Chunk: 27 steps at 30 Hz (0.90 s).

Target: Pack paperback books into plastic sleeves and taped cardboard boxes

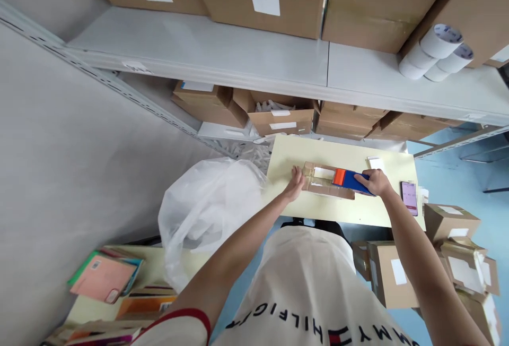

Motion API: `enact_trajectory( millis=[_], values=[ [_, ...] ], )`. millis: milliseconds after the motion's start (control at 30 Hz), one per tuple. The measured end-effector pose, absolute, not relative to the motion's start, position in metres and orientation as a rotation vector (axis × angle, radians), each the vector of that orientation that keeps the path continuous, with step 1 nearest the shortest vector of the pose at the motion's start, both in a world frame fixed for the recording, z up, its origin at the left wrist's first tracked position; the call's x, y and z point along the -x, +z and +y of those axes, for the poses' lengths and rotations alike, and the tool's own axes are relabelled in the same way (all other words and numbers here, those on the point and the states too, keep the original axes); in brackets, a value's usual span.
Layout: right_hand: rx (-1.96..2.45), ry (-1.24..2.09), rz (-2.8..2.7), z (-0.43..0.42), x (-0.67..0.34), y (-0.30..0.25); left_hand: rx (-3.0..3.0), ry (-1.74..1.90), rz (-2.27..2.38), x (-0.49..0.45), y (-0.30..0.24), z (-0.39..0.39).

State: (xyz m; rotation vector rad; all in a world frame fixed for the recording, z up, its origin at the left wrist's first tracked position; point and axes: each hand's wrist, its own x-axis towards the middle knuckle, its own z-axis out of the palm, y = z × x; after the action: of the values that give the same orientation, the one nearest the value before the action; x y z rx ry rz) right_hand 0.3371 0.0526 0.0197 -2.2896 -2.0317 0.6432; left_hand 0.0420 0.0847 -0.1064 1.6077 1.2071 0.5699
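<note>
A small brown cardboard box [324,189] lies on a pale yellow table [302,208] in front of me. My left hand [295,181] rests flat against the box's left end, fingers stretched out. My right hand [374,181] is closed around a blue tape dispenser [352,180] with an orange-red front part, which lies on top of the box's right half.
A phone [409,197] lies on the table's right edge. A big white plastic bag [207,213] stands to the left. Taped cardboard boxes [397,277] pile up at the right. Shelves [238,54] with boxes and white tape rolls [435,54] run behind. Books [105,277] lie lower left.
</note>
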Motion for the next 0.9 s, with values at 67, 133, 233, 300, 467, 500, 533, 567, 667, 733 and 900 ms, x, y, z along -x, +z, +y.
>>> enact_trajectory(
  millis=[67, 133, 233, 300, 467, 500, 533, 567, 667, 733, 900],
  values=[
    [2.292, 0.672, -2.034, 0.052, -0.338, 0.021, -1.957, 0.411, 1.145, -0.041, -0.090, 0.092],
    [2.305, 0.700, -2.044, 0.053, -0.339, 0.023, -2.300, 0.267, 1.025, -0.049, -0.073, 0.101],
    [2.324, 0.724, -2.079, 0.056, -0.338, 0.026, -2.549, 0.046, 0.928, -0.068, -0.059, 0.110],
    [2.342, 0.731, -2.108, 0.060, -0.336, 0.029, -2.570, -0.050, 0.964, -0.077, -0.058, 0.114],
    [2.348, 0.785, -2.166, 0.064, -0.352, 0.031, -2.576, -0.135, 1.051, -0.084, -0.060, 0.115],
    [2.352, 0.800, -2.167, 0.062, -0.362, 0.029, -2.584, -0.145, 1.049, -0.084, -0.060, 0.116],
    [2.357, 0.815, -2.168, 0.059, -0.374, 0.025, -2.591, -0.156, 1.045, -0.085, -0.059, 0.116],
    [2.361, 0.834, -2.169, 0.056, -0.387, 0.021, -2.596, -0.170, 1.044, -0.085, -0.059, 0.117],
    [2.344, 0.896, -2.174, 0.047, -0.423, 0.000, -2.614, -0.242, 1.050, -0.085, -0.056, 0.118],
    [2.297, 0.922, -2.178, 0.044, -0.437, -0.015, -2.640, -0.296, 1.070, -0.088, -0.054, 0.117],
    [2.129, 0.960, -2.156, 0.045, -0.440, -0.038, -2.730, -0.368, 0.925, -0.133, -0.053, 0.097]
  ],
)
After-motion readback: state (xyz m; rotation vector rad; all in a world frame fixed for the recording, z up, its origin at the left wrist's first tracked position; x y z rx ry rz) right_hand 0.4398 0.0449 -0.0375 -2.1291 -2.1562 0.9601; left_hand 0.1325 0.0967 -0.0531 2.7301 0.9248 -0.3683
